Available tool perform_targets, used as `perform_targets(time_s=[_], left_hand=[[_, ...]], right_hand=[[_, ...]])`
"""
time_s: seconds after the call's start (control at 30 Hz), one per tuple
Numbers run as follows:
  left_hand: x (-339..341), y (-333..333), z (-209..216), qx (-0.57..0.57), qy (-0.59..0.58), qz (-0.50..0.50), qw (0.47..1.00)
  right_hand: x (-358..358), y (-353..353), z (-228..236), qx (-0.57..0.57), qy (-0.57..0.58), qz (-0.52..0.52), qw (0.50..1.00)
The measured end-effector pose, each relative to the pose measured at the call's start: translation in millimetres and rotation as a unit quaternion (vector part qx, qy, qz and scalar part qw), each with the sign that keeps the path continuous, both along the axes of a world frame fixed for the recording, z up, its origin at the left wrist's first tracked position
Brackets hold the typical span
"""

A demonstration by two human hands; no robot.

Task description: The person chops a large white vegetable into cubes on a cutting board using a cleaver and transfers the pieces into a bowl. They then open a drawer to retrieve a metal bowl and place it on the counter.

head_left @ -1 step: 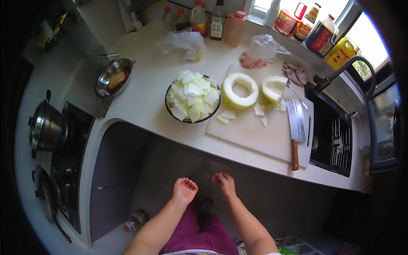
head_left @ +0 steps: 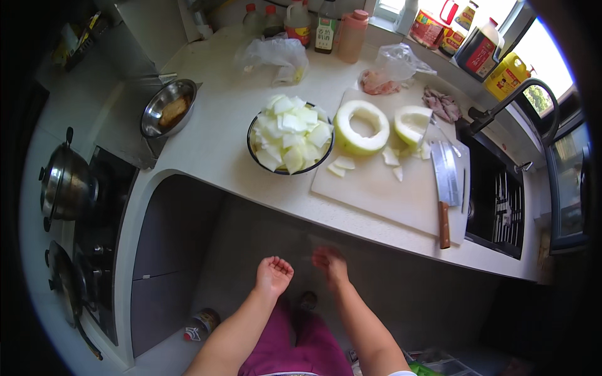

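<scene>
My left hand (head_left: 274,274) is in front of the counter edge, palm up with loosely curled, parted fingers and nothing in it. Beside it, my right hand (head_left: 330,263) is blurred by motion, so its fingers are unclear. Both hands hang clear of the counter. Beyond them stands a dark-rimmed bowl (head_left: 252,150) heaped with white gourd pieces (head_left: 291,128). On the white cutting board (head_left: 376,194) lie a hollow gourd ring (head_left: 348,139) with pale green rind, a smaller gourd chunk (head_left: 411,125), loose slices (head_left: 343,162) and a cleaver (head_left: 446,178) with a wooden handle.
A metal bowl (head_left: 150,119) with a brown piece inside stands left, near a pot (head_left: 68,188) and a pan (head_left: 63,276) by the stove. The sink (head_left: 501,213) is right. Plastic bags (head_left: 279,56), a crumpled cloth (head_left: 442,104) and bottles (head_left: 353,37) line the back.
The view has shifted slightly, so the counter things sit a little farther right and higher. My right hand has moved up slightly and is blurred. The left stays cupped.
</scene>
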State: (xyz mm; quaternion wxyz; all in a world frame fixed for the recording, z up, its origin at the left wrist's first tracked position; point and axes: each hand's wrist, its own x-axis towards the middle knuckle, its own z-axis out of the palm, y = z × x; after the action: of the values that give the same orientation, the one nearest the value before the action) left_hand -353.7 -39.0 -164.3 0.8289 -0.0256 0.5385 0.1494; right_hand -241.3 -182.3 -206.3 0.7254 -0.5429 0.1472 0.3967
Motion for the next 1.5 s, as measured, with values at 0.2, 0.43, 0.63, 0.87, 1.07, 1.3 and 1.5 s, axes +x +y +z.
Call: perform_targets(time_s=[0.2,0.43,0.63,0.87,1.07,1.3,1.5], left_hand=[[2,52,-137,0.026,-0.093,0.044,0.994],[17,91,-230,0.052,-0.137,0.053,0.988],[40,99,-254,0.051,-0.113,0.056,0.991],[46,81,-263,0.045,-0.142,0.013,0.989],[-1,62,-272,0.058,-0.127,-0.022,0.990],[-47,47,-270,0.064,0.034,-0.043,0.996],[-79,31,-257,0.080,0.067,-0.062,0.993]], right_hand=[[1,66,-136,0.144,0.179,-0.161,0.960],[34,144,-288,0.334,0.166,-0.282,0.884],[34,158,-299,0.261,0.115,-0.333,0.899],[0,152,-283,0.214,0.137,-0.325,0.911],[-58,132,-255,0.151,0.249,-0.311,0.905],[-129,109,-241,-0.028,0.199,-0.271,0.941],[-147,77,-212,-0.159,0.237,-0.050,0.957]])
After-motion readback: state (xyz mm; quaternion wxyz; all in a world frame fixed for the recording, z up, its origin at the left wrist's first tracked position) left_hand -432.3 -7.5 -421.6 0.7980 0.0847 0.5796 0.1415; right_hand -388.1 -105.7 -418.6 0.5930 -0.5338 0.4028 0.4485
